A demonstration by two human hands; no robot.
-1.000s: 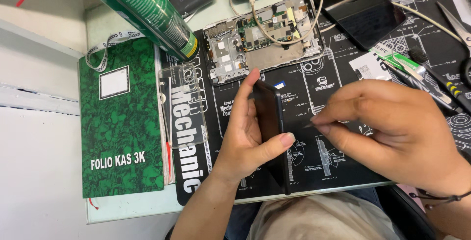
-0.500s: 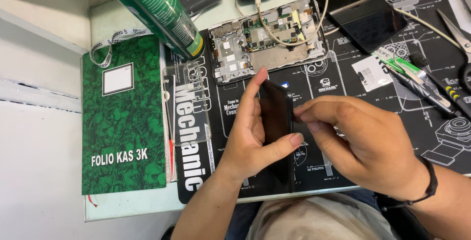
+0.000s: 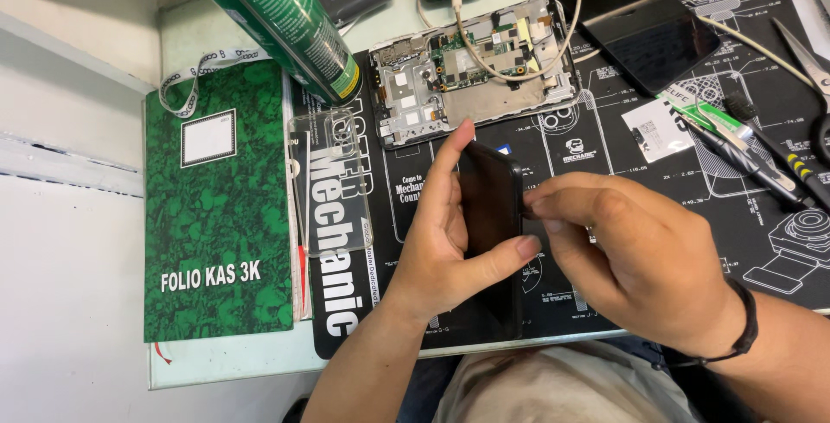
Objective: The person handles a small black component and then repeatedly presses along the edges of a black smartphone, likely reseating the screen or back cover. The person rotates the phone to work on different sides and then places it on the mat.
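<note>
The left hand (image 3: 445, 246) grips a dark phone (image 3: 490, 207) edge-on: its thumb lies across the near face, its forefinger runs straight up the far edge, and the other fingers curl behind. The right hand (image 3: 631, 263) pinches the phone's right edge between thumb and fingertips (image 3: 540, 205), closed tight on it; a black wristband sits at that wrist. Both hands hold the phone just above a black repair mat (image 3: 622, 142). Left of the left fingers lies a clear phone case (image 3: 333, 181), and beyond that a green ledger book (image 3: 216, 207). Just past the raised forefinger sits an opened phone frame (image 3: 471, 73) with its circuit board bare and a cable plugged in. Right of the right hand lie screwdrivers (image 3: 752, 159). Farther off stand a green spray can (image 3: 277, 21) and a black screen panel (image 3: 644, 16).
</note>
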